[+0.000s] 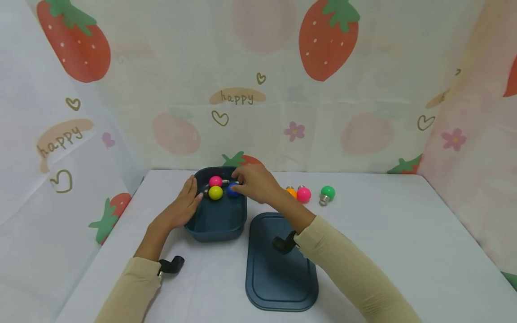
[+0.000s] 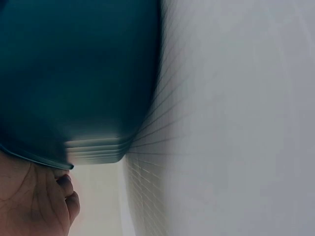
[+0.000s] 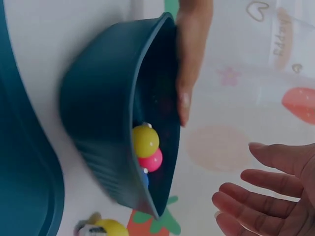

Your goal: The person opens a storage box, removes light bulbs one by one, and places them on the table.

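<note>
A dark blue plastic box (image 1: 216, 224) stands on the table with a pink bulb (image 1: 216, 181), a yellow bulb (image 1: 215, 193) and a blue bulb (image 1: 233, 189) inside. The left hand (image 1: 183, 205) rests on the box's left rim, fingers straight. In the left wrist view its palm (image 2: 32, 201) lies against the rim. Above the box's far right corner is the right hand (image 1: 256, 183), partly covering the blue bulb in the head view. The right wrist view shows that hand (image 3: 268, 196) with spread fingers, apart from the box and holding nothing.
Right of the box lie an orange bulb (image 1: 291, 192), a pink bulb (image 1: 304, 194) and a green bulb (image 1: 327, 193). A yellow bulb (image 3: 112, 227) is beside the box in the right wrist view. The flat blue lid (image 1: 280, 278) lies nearer, under the right forearm.
</note>
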Motion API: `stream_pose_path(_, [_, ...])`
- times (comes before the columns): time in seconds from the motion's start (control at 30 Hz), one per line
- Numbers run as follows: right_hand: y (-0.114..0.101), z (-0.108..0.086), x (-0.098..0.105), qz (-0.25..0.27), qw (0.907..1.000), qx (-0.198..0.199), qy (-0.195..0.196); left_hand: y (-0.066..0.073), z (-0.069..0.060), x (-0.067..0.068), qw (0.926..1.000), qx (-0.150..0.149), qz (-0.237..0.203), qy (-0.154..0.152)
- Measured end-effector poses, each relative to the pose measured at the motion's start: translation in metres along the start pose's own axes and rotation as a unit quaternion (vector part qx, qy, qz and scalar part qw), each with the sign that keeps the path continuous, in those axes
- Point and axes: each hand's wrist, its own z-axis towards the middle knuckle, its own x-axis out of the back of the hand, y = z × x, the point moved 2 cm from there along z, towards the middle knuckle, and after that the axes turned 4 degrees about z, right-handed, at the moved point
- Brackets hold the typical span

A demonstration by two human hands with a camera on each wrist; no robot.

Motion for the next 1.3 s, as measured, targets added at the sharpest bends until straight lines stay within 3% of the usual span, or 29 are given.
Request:
stream_pose_path(0.43, [-0.013,0.044,-0.03,-0.052,0.9971,0.032,-0.046,-0.002,0.0,0.0,1.0,-0.003,-0.003,-0.002])
stream_pose_path(0.63, [-0.009,0.057,-0.052,-0.039,0.9961,0.013,-0.078,-0.004,0.001,-0.002,0.9999,-0.009,-0.01,0.001])
stream_pose_path(0.83, [-0.005,0.069,-0.07,-0.04,0.9955,-0.003,-0.085,-0.005,0.002,-0.002,0.9999,-0.013,-0.004,0.004])
stream_pose_path(1.3, [0.004,0.084,-0.094,-0.038,0.9931,-0.014,-0.11,-0.002,0.0,0.0,0.9999,-0.01,0.004,0.004])
